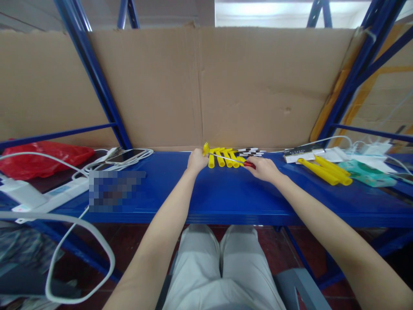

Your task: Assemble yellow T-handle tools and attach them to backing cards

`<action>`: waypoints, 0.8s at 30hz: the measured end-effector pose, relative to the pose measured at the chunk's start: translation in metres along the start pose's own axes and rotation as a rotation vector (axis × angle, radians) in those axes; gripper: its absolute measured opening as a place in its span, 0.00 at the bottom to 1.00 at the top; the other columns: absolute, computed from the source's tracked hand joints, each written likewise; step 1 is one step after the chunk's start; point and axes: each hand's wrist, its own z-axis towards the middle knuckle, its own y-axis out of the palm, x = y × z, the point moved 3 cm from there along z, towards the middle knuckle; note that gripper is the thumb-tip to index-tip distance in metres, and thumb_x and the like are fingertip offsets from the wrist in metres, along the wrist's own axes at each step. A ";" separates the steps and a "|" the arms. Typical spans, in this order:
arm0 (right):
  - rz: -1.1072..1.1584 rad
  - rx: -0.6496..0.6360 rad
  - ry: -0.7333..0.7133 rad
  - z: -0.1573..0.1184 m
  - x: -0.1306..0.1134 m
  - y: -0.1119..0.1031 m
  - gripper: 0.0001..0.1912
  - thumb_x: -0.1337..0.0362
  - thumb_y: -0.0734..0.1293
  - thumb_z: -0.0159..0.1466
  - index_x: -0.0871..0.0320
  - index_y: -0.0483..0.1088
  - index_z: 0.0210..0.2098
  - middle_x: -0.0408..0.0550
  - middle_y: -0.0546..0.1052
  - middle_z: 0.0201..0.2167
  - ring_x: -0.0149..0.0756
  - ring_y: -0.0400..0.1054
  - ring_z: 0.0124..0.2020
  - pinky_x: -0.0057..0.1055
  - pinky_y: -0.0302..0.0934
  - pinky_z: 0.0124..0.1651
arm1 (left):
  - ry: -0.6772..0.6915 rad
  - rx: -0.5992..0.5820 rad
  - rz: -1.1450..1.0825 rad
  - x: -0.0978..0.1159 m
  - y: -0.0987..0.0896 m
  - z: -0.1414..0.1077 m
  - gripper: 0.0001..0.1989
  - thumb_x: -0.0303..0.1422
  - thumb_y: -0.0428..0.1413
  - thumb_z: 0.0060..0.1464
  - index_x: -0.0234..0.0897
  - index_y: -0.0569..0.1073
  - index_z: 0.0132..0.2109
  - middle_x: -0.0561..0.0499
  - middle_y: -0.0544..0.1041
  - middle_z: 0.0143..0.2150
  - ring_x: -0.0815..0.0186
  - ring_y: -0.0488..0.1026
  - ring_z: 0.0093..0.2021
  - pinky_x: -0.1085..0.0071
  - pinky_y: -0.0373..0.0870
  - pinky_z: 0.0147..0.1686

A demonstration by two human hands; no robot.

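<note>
My left hand (197, 161) is closed round a yellow piece (206, 149) near the middle of the blue shelf. My right hand (263, 169) grips the red handle of a screwdriver (249, 164). Its thin metal shaft points left, and its tip meets or lies close to the yellow piece; the exact contact is too small to tell. Between and behind my hands several yellow tubes (220, 159) lie side by side on the shelf. Behind my right hand are several small black and white items (251, 152).
The blue shelf (235, 193) has a cardboard panel (155, 86) behind it. At the left are a red plastic bag (41, 157), a white power strip (64, 193) and coiled white cables. More yellow tubes (322, 172) and a green packet (368, 173) lie at the right.
</note>
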 end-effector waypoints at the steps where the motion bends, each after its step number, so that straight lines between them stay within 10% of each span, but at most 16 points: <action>1: 0.007 0.001 0.002 0.000 0.001 0.000 0.13 0.58 0.58 0.66 0.56 0.71 0.44 0.52 0.79 0.41 0.42 0.73 0.40 0.31 0.57 0.34 | 0.001 0.000 -0.002 0.000 0.000 0.000 0.13 0.31 0.54 0.56 0.34 0.77 0.46 0.38 0.79 0.47 0.56 0.76 0.50 0.70 0.68 0.43; 24: -0.003 -0.037 0.043 0.002 -0.002 0.003 0.12 0.56 0.61 0.65 0.57 0.67 0.42 0.52 0.79 0.35 0.42 0.73 0.34 0.29 0.49 0.28 | -0.003 0.011 -0.027 -0.004 0.001 0.005 0.11 0.30 0.55 0.55 0.31 0.79 0.42 0.38 0.81 0.42 0.55 0.77 0.47 0.72 0.68 0.37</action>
